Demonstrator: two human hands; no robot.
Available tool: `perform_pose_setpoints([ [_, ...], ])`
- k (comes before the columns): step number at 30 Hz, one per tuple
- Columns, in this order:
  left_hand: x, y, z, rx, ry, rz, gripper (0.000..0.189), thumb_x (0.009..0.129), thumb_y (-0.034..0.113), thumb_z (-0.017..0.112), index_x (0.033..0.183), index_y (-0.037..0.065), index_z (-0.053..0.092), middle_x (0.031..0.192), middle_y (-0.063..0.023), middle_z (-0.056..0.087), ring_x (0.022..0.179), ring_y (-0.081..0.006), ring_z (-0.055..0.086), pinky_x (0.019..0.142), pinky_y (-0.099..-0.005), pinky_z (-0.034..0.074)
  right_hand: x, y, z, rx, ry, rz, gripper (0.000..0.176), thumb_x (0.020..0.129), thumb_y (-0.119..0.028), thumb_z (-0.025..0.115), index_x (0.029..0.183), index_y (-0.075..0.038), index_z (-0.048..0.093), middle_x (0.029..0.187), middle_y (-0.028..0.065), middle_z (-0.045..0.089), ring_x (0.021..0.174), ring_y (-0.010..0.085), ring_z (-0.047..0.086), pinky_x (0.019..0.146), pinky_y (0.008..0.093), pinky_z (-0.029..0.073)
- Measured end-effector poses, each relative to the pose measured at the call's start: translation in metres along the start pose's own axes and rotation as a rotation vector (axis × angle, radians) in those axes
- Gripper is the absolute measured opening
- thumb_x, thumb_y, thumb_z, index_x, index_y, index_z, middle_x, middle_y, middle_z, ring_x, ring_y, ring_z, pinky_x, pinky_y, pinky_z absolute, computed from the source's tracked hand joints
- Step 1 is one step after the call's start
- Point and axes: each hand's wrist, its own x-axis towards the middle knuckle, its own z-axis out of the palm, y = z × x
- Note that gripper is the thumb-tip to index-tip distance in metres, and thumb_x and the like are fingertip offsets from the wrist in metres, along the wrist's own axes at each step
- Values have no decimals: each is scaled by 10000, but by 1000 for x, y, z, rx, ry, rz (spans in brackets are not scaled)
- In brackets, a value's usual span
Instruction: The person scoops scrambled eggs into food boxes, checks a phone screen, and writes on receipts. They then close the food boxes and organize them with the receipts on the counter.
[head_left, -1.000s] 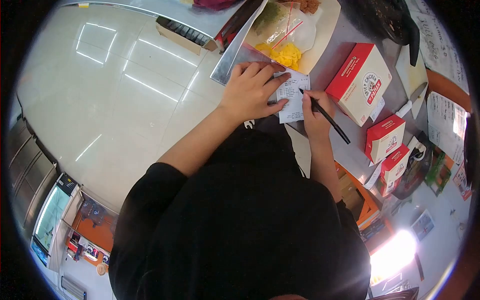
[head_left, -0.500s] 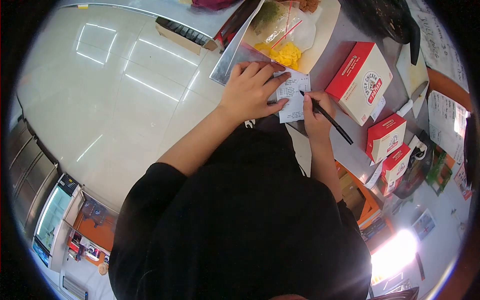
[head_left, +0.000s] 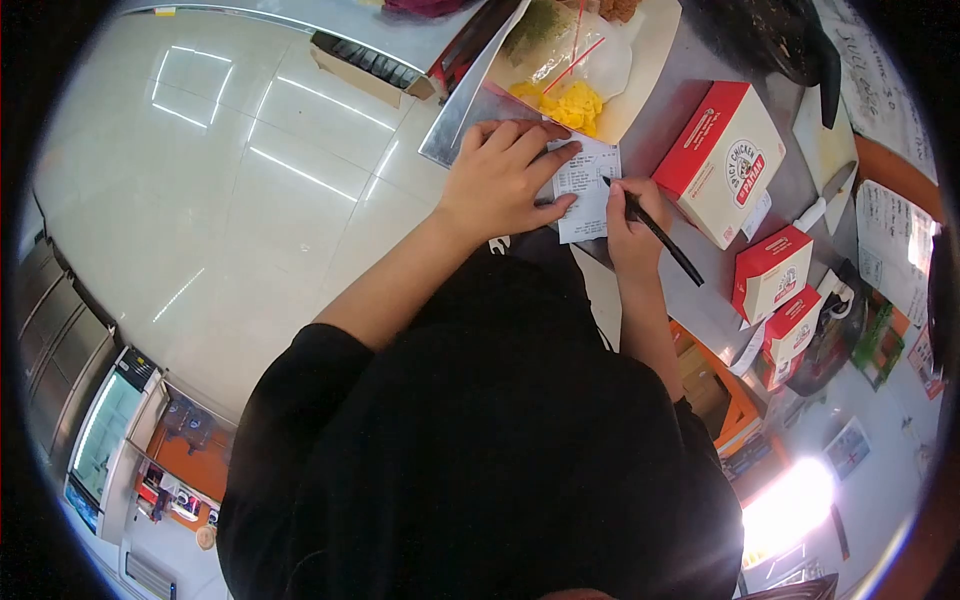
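A printed paper receipt (head_left: 588, 180) lies on the metal counter (head_left: 650, 140) at its near edge. My left hand (head_left: 508, 180) rests flat with fingers spread, its fingertips and thumb on the receipt's left side. In my right hand (head_left: 638, 222) a black pen (head_left: 668, 245) is gripped, its tip at the printed lines on the receipt's right half. Just beyond the receipt sits an open paper food box (head_left: 640, 75) holding scrambled-egg-like yellow food (head_left: 572, 107), a clear plastic packet (head_left: 585, 62) and some brown food at the far end.
A large red and white closed box (head_left: 722, 165) stands right of my right hand. Two smaller ones follow, one red and white carton (head_left: 772, 275) and another carton (head_left: 792, 330). A dark pan (head_left: 760, 40) is at the back right. Tiled floor (head_left: 290, 180) extends to the left.
The pen tip has shifted very slightly right and up on the receipt, with my right hand still around the pen. My left hand stays in place.
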Motion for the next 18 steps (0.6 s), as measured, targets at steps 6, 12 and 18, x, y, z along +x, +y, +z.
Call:
perform_pose_setpoints([
  [6,0,0,-1,-1,8,5,502,689,432,746,1140,227,668,1101,36,594,1017,-184,539,860,-391,376,-2,5,-1,40,9,-30,43,845,-36,643,864,-19,609,746,76,588,653,138,556,606,266,442],
  [12,2,1,-5,3,1,14,473,714,419,732,1118,179,680,1090,32,592,1025,-163,545,880,-371,380,-5,13,3,45,48,-18,43,830,-63,653,845,-37,622,715,74,583,616,148,561,570,273,440],
  [18,1,0,-4,-3,-7,8,503,693,437,742,1132,202,672,1098,27,591,1024,-176,541,871,-383,376,-5,7,-2,87,49,-75,36,830,-42,641,830,-28,608,709,65,572,597,134,540,557,263,423],
])
